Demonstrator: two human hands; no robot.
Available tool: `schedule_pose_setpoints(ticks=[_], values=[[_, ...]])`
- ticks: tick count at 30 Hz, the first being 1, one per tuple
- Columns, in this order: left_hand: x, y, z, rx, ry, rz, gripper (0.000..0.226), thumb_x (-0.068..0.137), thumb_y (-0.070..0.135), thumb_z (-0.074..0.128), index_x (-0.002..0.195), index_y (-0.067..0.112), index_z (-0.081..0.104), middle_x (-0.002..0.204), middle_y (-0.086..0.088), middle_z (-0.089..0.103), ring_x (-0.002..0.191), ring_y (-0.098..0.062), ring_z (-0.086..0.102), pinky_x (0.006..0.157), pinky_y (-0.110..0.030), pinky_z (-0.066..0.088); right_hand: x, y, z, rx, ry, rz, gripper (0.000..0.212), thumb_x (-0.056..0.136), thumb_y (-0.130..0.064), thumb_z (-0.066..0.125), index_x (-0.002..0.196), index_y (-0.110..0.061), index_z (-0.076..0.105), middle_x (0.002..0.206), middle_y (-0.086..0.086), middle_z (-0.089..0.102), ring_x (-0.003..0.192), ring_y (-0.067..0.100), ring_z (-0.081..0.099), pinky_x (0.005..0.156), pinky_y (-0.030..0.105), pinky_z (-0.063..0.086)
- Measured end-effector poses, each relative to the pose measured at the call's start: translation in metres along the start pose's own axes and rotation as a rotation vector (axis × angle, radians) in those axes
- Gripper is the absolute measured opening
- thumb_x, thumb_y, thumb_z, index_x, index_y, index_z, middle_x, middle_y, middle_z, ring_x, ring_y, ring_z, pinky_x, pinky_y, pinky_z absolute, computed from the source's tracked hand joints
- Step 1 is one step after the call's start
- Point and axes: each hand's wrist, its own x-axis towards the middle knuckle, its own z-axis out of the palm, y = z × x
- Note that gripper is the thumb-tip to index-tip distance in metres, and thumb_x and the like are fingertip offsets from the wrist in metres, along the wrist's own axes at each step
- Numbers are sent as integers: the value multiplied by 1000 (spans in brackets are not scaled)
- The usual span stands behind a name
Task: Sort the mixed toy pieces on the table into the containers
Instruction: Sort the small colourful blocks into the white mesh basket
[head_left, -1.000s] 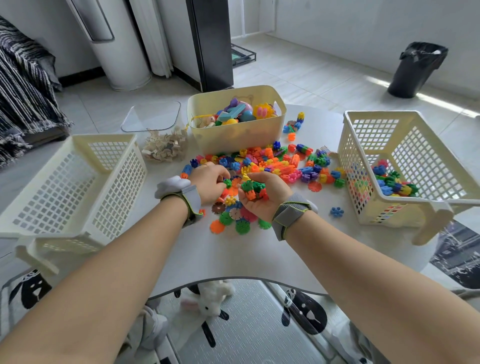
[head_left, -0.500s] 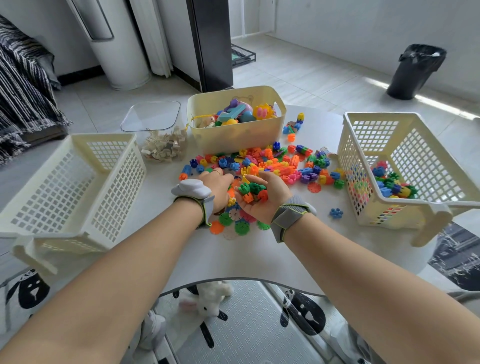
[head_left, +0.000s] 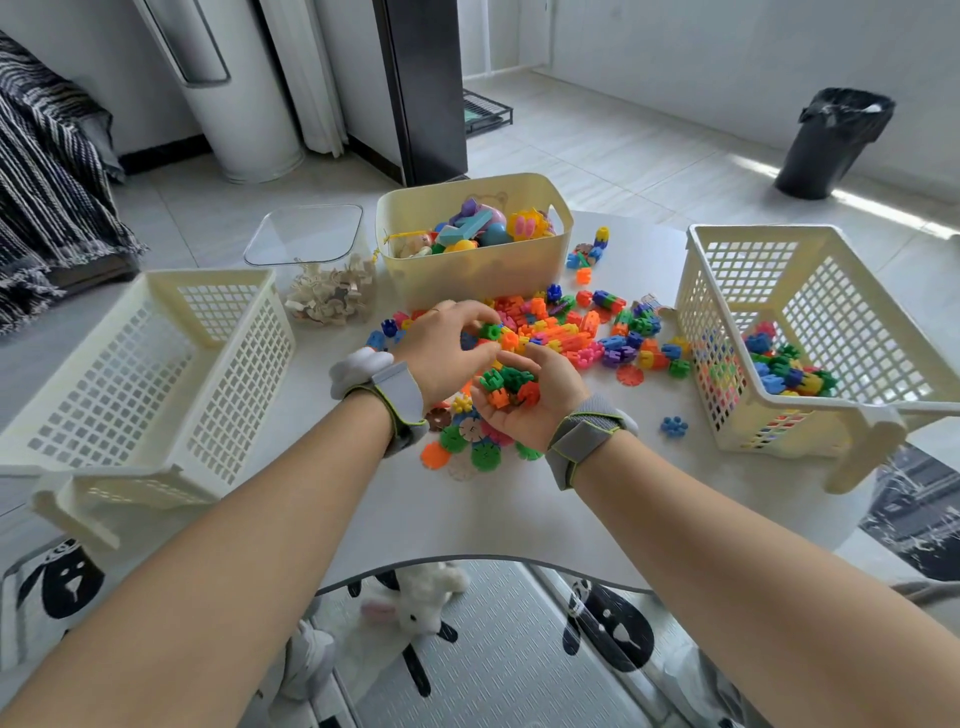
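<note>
White tabletop (head_left: 493, 519) on a tiled floor carries everything; the sorting seems under half done; only the right basket (head_left: 698, 312) holds some blocks, while I see none in the left basket (head_left: 156, 374); most toy pieces (head_left: 582, 332) lie heaped mid-table, before the yellow bin (head_left: 467, 275). The left hand (head_left: 447, 348) pinches a green piece (head_left: 489, 330); the right hand (head_left: 535, 410), cupped, holds a handful of blocks (head_left: 506, 387). Flat discs (head_left: 485, 457) lie beneath the hands; a clear box (head_left: 332, 301) of wooden bits stands far left; neither blocks the baskets.

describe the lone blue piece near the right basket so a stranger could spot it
Find the white lattice basket at the right of the table. Just off its near left corner, on bare tabletop, lies a small blue flower-shaped piece. Unlike the heaped pieces, it sits alone, touching nothing.
</note>
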Motion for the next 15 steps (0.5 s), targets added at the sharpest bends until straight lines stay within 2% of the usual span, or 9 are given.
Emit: schedule_pose_setpoints(ticks=[2,5,7,9,12,15], values=[[-3,9,0,-18,-79,90,28,86,33,63,113,29,61,99,4,52,85,-16,56,81,-30,49,-1,1,2,40,-21,22,29,94,-33,49,101,-6,54,99,15,55,86,28,60,66,38,53],[-3,15,4,22,-148,177,31,85,32,64,116,27,61,97,3,51,82,-13,56,80,-28,48,2,3,3,13,-55,33,30,93,-39,45,95,-12,58,85,8,61,77,21,61,59,31,54],[-2,18,4,24,-143,196,31,87,30,63,118,25,61,96,3,50,75,-4,51,78,-23,45,3,1,1,22,-68,43,30,92,-38,47,99,-13,60,84,8,63,77,21,62,54,29,56],[-2,19,4,11,-108,203,28,89,25,60,116,23,63,94,3,49,71,0,49,76,-20,41,0,-1,0,8,-67,22,28,89,-39,50,94,-15,64,83,8,65,75,21,63,56,29,57],[-2,20,4,12,-74,178,23,91,20,57,113,20,66,98,0,52,77,-11,49,81,-27,42,-5,-2,1,7,-53,-5,24,89,-36,52,88,-15,64,72,9,67,63,20,66,52,26,56],[-4,22,7,-6,-32,137,21,91,22,57,110,19,66,110,-4,53,94,-19,52,89,-32,43,-5,-4,1,-2,-54,-37,23,87,-36,58,84,-14,62,55,6,64,46,17,63,47,21,53]])
